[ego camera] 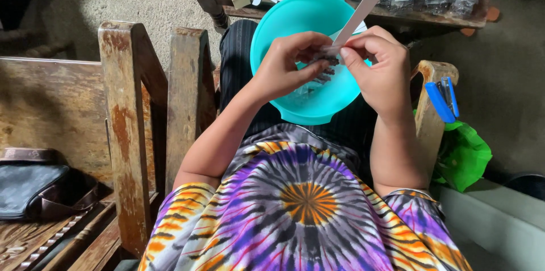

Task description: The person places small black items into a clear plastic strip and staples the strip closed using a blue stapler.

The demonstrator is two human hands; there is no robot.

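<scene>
A turquoise plastic bowl [289,21] rests on my lap, with small dark pieces in a clear packet partly visible inside it. My left hand [289,66] and my right hand [380,69] meet over the bowl. Both pinch a small clear packet [328,55] of dark items at the lower end of a long white paper strip [369,1]. The strip runs up and to the right, away from my fingers. My fingers hide most of the packet.
A blue stapler [443,98] lies on the wooden armrest [427,120] at right, above a green plastic bag [462,154]. A low table [397,15] ahead carries scissors, strips and rows of filled packets. A wooden bench with a black bag [28,188] stands at left.
</scene>
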